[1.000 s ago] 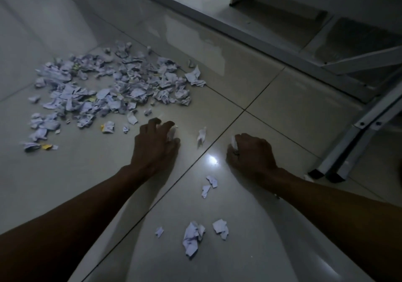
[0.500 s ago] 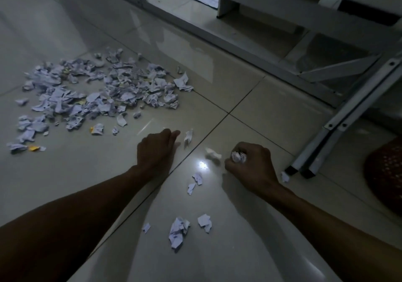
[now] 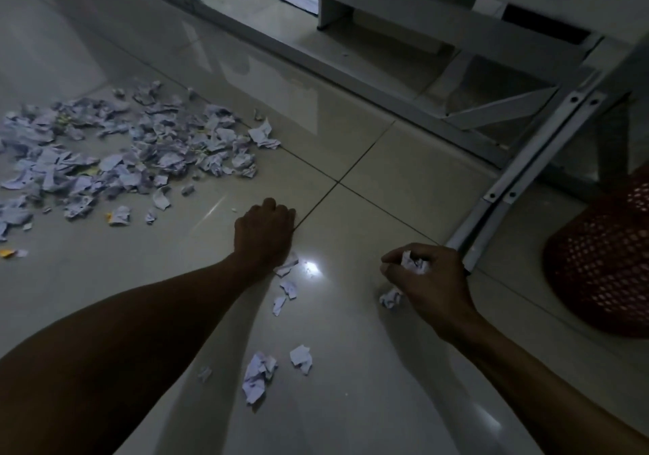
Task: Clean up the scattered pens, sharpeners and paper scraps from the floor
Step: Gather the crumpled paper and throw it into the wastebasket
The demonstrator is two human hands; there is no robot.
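Nearest, a few torn paper scraps point(image 3: 258, 375) are lying on the tiled floor point(image 3: 368, 367), any writing too faint to read. Further on, the right hand point(image 3: 430, 284) is pinching a crumpled paper wad point(image 3: 414, 264) in curled fingers, while the left hand point(image 3: 265, 233) is resting knuckles-up, fingers curled under; its contents cannot be told. Far left, the big scrap pile point(image 3: 133, 149) is spreading; right, a red basket point(image 3: 604, 258) is standing.
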